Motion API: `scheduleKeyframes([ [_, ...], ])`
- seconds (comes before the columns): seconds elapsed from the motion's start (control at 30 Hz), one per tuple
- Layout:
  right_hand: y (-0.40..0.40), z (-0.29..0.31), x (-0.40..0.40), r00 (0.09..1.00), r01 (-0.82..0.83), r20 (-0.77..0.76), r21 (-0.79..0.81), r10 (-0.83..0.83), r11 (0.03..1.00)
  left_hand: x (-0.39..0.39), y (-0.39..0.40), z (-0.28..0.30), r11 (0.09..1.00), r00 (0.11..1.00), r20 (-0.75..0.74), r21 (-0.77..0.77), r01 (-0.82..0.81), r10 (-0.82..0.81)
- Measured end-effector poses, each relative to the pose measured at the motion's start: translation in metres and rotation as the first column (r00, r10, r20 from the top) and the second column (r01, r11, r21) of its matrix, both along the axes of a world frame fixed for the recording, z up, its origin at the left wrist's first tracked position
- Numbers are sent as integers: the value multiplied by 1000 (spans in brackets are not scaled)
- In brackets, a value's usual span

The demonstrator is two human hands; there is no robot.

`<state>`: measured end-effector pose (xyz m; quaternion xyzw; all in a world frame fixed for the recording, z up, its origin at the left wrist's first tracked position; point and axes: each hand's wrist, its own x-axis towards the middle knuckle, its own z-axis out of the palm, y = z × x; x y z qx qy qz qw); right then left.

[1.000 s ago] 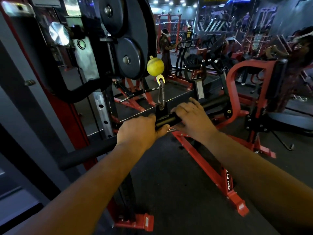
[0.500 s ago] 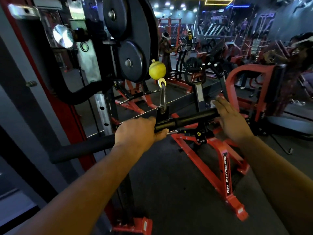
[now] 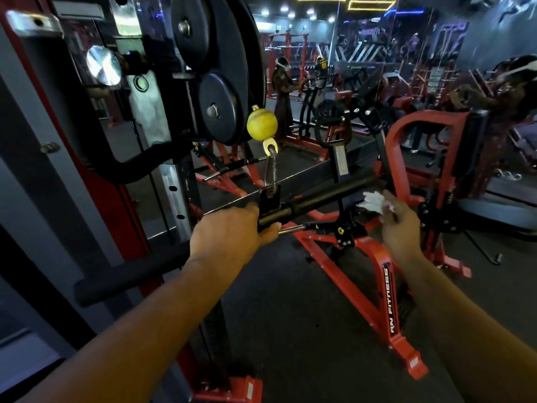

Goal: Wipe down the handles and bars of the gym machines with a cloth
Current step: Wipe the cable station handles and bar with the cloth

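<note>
Beside the bar (image 3: pixel 319 196), cloth (image 3: pixel 373 200) in right hand (image 3: pixel 399 225)

Reading "RN FITNESS" in white letters, running lengthwise on a black strip down the red frame leg (image 3: pixel 388 308) of the machine on the floor, right of centre. Far back, a person's dark jersey (image 3: pixel 323 65) is showing yellow digits, looking like "01", tho small and soft. A yellow warning triangle sticker (image 3: pixel 317 226) is sitting on the black bracket below the bar, symbol too small to make out. Nothing else is coming through legibly; other plates and stickers are blurring out.
</note>
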<state>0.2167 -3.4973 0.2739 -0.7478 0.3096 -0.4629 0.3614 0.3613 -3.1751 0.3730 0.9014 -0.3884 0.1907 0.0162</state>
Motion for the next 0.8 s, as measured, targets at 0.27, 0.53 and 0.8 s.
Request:
scheduleKeyframes([
  [0.27,49,88,52,771,-377,578,752,-266,540,-7,-8,-2,999,1000,-22,-28,-18,17],
  [0.53,105,84,66,813,-411,549,777,-194,476,-8,-9,-5,997,997,-67,-62,-34,30],
  [0.8,59,120,47,696,-509,656,737,-293,445,-16,-15,-6,996,995,-97,-84,-6,-2],
])
